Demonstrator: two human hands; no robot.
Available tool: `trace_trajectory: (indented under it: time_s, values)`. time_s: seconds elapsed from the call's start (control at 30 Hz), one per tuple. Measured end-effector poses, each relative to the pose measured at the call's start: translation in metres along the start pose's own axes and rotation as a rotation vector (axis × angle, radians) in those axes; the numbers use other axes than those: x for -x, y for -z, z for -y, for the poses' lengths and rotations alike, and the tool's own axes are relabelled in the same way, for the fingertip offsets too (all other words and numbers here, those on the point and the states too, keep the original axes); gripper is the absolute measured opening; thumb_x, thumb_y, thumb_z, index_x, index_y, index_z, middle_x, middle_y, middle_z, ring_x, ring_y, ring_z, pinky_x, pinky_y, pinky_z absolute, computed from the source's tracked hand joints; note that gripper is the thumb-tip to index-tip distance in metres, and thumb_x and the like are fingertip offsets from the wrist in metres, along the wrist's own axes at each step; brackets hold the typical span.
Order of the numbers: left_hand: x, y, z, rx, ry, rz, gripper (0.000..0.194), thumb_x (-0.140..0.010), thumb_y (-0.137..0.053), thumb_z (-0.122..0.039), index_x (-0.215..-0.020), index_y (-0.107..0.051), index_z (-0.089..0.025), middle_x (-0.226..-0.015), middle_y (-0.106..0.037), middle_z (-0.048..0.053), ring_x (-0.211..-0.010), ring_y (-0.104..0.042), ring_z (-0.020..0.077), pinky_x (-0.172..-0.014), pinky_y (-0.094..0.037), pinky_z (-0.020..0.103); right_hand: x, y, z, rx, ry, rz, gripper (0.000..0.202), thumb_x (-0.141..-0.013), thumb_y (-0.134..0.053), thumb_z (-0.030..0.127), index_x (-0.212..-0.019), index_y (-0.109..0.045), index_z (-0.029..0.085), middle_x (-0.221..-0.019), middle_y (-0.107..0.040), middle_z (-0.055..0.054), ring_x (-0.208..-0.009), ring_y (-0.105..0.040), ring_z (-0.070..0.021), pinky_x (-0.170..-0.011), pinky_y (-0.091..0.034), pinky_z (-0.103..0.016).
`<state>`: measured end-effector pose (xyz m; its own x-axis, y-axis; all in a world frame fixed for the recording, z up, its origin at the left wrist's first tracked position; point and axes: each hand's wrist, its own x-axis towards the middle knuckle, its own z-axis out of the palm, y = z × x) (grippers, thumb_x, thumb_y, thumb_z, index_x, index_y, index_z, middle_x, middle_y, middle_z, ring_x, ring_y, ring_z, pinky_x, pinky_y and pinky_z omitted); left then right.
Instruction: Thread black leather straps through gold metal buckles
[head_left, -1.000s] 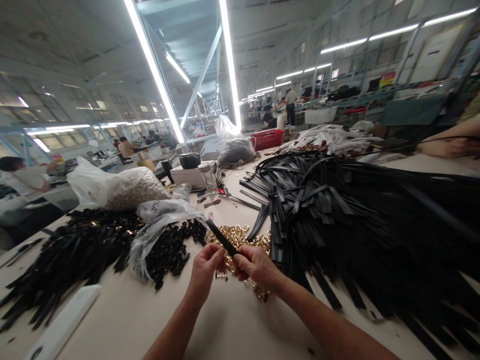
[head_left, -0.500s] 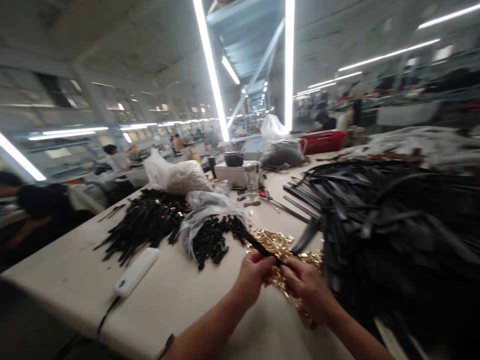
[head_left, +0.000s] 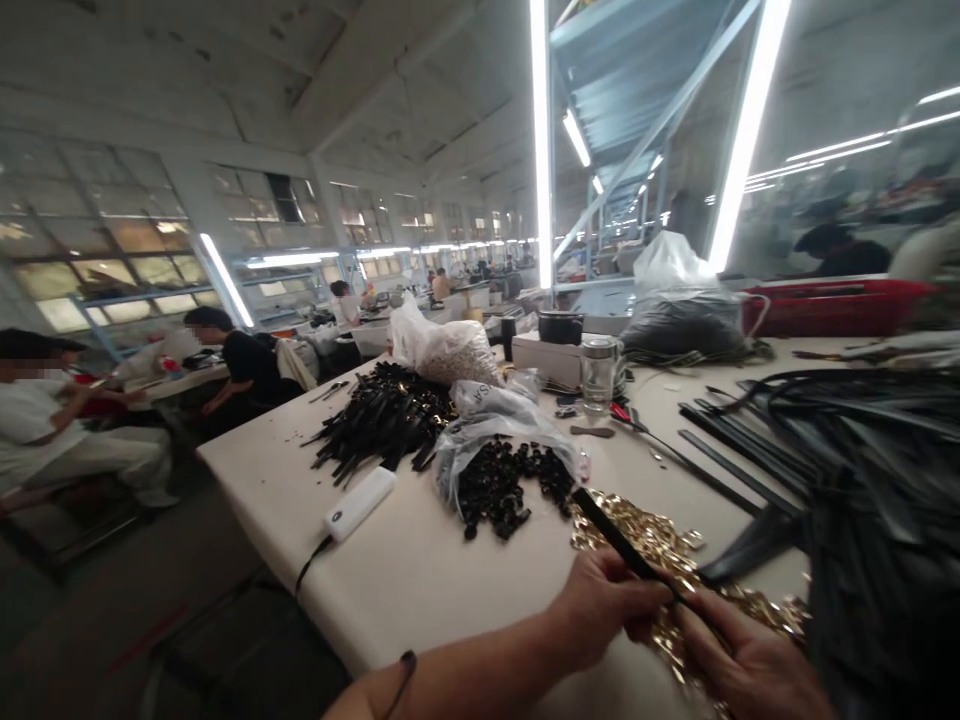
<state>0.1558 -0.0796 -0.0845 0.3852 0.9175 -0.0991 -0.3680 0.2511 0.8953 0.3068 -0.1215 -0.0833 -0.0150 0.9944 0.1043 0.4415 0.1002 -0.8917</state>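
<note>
Between my two hands runs a flat black strap [head_left: 613, 532], its free end pointing up and left. My left hand [head_left: 600, 607] pinches it near the middle. Close beside, my right hand [head_left: 739, 645] grips the strap's lower part, fingers closed. Beneath and behind the hands lies a spread of shiny gold metal pieces [head_left: 637, 520]. Left of them, small black pieces [head_left: 502, 490] spill from a clear plastic bag [head_left: 480, 420]. A large heap of black straps [head_left: 892, 480] rises to the right of my right hand.
On the table [head_left: 450, 590] are a white device with a cord [head_left: 361, 505], a pile of black strips [head_left: 382, 415], a glass jar [head_left: 598, 375], a red-handled tool [head_left: 622, 415] and a bag of pale pieces [head_left: 450, 345]. Seated people [head_left: 251, 360] work at the left. A red basket [head_left: 832, 305] stands behind.
The view has swung left, so the table and hands appear farther right. Both hands still hold the black strap close together.
</note>
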Motion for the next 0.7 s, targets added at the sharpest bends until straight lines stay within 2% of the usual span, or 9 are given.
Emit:
trace_trajectory:
  time_s: [0.17,0.33,0.47,0.57,0.7]
  values:
    - [0.005,-0.001,-0.001,-0.049,-0.014,0.033,0.035,-0.062,-0.080,-0.034,-0.087,-0.071,-0.011,-0.049,-0.055,-0.003,-0.036,-0.041,0.0055,-0.037,-0.025,0.020,0.009,-0.002,0.023,-0.026,-0.014,0.008,0.031,-0.084,-0.045,0.045,-0.072,-0.059,0.020,-0.051,-0.055,0.001,-0.047,-0.052,-0.0150,-0.047,-0.041,-0.024]
    - [0.008,0.001,-0.005,-0.014,0.021,0.070,0.032,-0.068,-0.077,-0.031,-0.091,-0.071,-0.010,-0.050,-0.055,-0.003,-0.038,-0.040,0.0038,-0.038,-0.027,0.017,0.009,-0.003,0.019,-0.252,-0.050,0.044,0.027,-0.084,-0.049,0.041,-0.072,-0.056,0.018,-0.051,-0.053,0.003,-0.043,-0.047,-0.0111,-0.043,-0.036,-0.022]
    - [0.010,0.003,-0.014,0.131,0.133,0.112,0.029,-0.069,-0.075,-0.027,-0.092,-0.071,-0.010,-0.065,-0.063,0.001,-0.048,-0.049,0.0041,-0.046,-0.038,0.014,0.009,-0.003,0.015,-0.431,-0.052,0.116,0.030,-0.084,-0.052,0.046,-0.075,-0.056,0.018,-0.051,-0.052,0.004,-0.042,-0.045,-0.0096,-0.042,-0.035,-0.020]
    - [0.011,0.005,-0.016,0.195,0.182,0.111,0.025,-0.068,-0.075,-0.023,-0.089,-0.071,-0.010,-0.068,-0.062,0.001,-0.054,-0.051,0.0047,-0.048,-0.041,0.012,0.010,-0.002,0.015,-0.439,-0.031,0.132,0.030,-0.084,-0.053,0.046,-0.076,-0.056,0.017,-0.052,-0.053,0.004,-0.043,-0.047,-0.0091,-0.042,-0.037,-0.019]
    - [0.010,0.009,-0.015,0.224,0.253,0.101,0.022,-0.067,-0.076,-0.018,-0.085,-0.069,-0.009,-0.059,-0.055,-0.003,-0.050,-0.047,0.0027,-0.045,-0.040,0.008,0.011,-0.003,0.017,-0.396,-0.031,0.133,0.026,-0.084,-0.053,0.042,-0.076,-0.056,0.017,-0.051,-0.054,0.005,-0.042,-0.047,-0.0082,-0.042,-0.036,-0.018]
